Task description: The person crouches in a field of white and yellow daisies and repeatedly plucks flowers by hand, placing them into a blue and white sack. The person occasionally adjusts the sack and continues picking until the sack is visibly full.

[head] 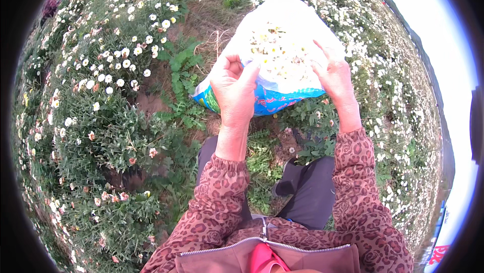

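A white plastic woven sack (287,12) with a blue printed side that bears red writing stands open in front of me. Picked white and yellow flower heads (278,55) lie inside it. My left hand (236,87) grips the near left part of the sack's rim, thumb on the inner side and fingers curled. On the right side of the mouth is my right hand (334,74), its index finger and thumb spread apart against the bright white lining. Glare hides whether those fingers pinch the sack's edge.
Dense rows of white-flowering plants (124,63) grow on the left, some blooms browned. More flowering rows (393,95) fill the right. Between them runs a soil path (219,15) with green weeds (185,68) and dry stalks. My bent legs (310,193) are below the sack.
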The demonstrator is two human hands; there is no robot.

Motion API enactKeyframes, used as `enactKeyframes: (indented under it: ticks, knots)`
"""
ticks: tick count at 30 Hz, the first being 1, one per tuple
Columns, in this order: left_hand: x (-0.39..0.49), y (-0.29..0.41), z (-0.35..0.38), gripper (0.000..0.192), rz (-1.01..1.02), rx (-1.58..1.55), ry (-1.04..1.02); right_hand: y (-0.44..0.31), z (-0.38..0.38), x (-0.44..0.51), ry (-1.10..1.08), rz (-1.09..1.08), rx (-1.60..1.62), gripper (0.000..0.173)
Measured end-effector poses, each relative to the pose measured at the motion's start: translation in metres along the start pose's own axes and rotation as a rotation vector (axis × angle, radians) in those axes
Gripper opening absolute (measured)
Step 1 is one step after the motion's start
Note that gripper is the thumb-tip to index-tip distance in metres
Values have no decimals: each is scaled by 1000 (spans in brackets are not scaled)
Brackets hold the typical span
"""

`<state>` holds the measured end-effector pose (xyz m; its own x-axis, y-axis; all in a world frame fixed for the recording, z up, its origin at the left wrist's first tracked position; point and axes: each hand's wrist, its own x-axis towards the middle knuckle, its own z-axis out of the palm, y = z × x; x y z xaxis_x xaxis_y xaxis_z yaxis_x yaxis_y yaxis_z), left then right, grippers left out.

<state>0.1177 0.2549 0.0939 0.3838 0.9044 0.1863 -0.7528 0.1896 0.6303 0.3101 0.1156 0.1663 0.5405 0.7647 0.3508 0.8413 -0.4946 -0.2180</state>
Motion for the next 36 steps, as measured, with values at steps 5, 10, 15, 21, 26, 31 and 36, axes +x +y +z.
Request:
enactKeyframes:
  ticks: [5, 10, 15, 21, 26, 31, 36]
  knots:
    - [-14, 10, 7, 14, 429, 742, 181, 56, 24, -31, 472, 371, 647, 77]
    - [-9, -13, -11, 67, 468, 615, 39, 72, 48, -37, 345, 511, 1451, 72]
    - [-40, -32, -64, 113, 72, 706, -135, 81, 58, -62, 295, 534, 1634, 67]
    - [-43, -47, -66, 76, -194, 650, -143, 86, 62, -69, 329, 655, 1558, 59]
    - [50, -70, -18, 41, 144, 791, -469, 78, 57, -45, 573, 879, 1196, 57]
    - [75, -68, 16, 30, -125, 629, -364, 77, 65, 5, 159, 404, 1207, 40]
    - [78, -56, 2, 28, -333, 298, -127, 44, 87, 45, 313, 887, 1481, 36]
